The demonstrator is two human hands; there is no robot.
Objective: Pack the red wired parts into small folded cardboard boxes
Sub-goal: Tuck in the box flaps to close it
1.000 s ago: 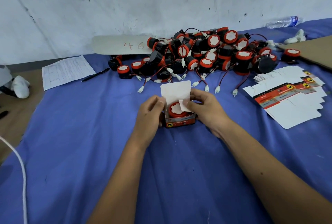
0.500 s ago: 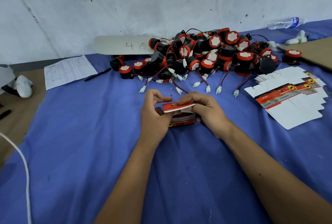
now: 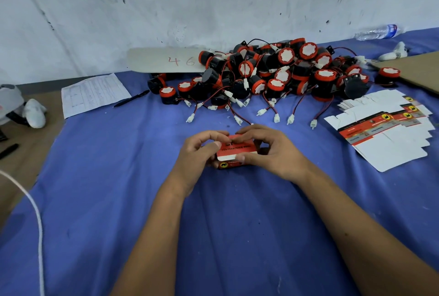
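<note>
A small red cardboard box (image 3: 234, 153) rests on the blue cloth at the centre, its lid folded down over the top. My left hand (image 3: 198, 155) grips its left side, thumb on the lid. My right hand (image 3: 270, 151) holds the right side, fingers pressing the lid's far edge. The part inside the box is hidden. A heap of red-and-black wired parts (image 3: 280, 75) with white plugs lies beyond the box. Flat unfolded boxes (image 3: 384, 129) are stacked at the right.
A printed sheet (image 3: 92, 94) and a black pen (image 3: 131, 98) lie at the far left. A cardboard strip marked 46 (image 3: 166, 60) leans on the wall. A water bottle (image 3: 377, 32) and a brown cardboard sheet (image 3: 418, 68) sit far right. A white cord (image 3: 35, 219) crosses the left edge.
The box lid stood open with the red part showing; both hands have folded it down and now press it shut over the box.
</note>
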